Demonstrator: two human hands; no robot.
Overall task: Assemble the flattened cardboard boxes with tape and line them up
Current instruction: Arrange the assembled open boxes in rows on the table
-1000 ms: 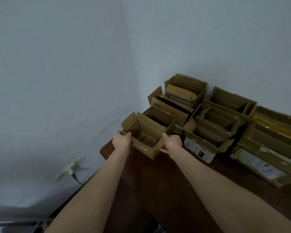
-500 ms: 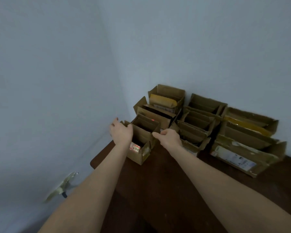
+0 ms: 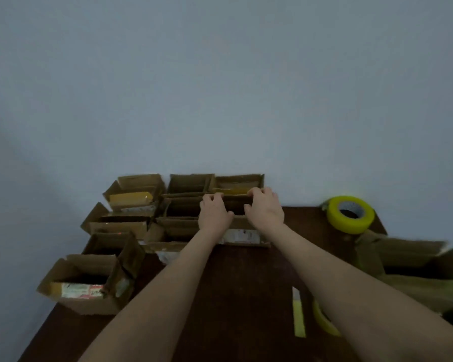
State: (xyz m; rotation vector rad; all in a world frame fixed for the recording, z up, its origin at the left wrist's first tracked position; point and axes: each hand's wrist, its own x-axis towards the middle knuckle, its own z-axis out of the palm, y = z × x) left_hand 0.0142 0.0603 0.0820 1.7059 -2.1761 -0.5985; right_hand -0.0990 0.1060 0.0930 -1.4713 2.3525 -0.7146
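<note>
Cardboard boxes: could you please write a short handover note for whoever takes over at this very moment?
Hands: left hand and right hand both grip the far rim of the labelled box, rightmost of the group.
Done: several open boxes stand in rows on the table.
Left: square this box up, then assemble the cardboard at the right edge, apparently unfinished, with the yellow tape roll nearby.

Dark brown wooden table [image 3: 246, 296], top faintly glossy. Directly behind the table's far edge, plain pale blue-grey wall [image 3: 220, 87], dimly lit.
</note>
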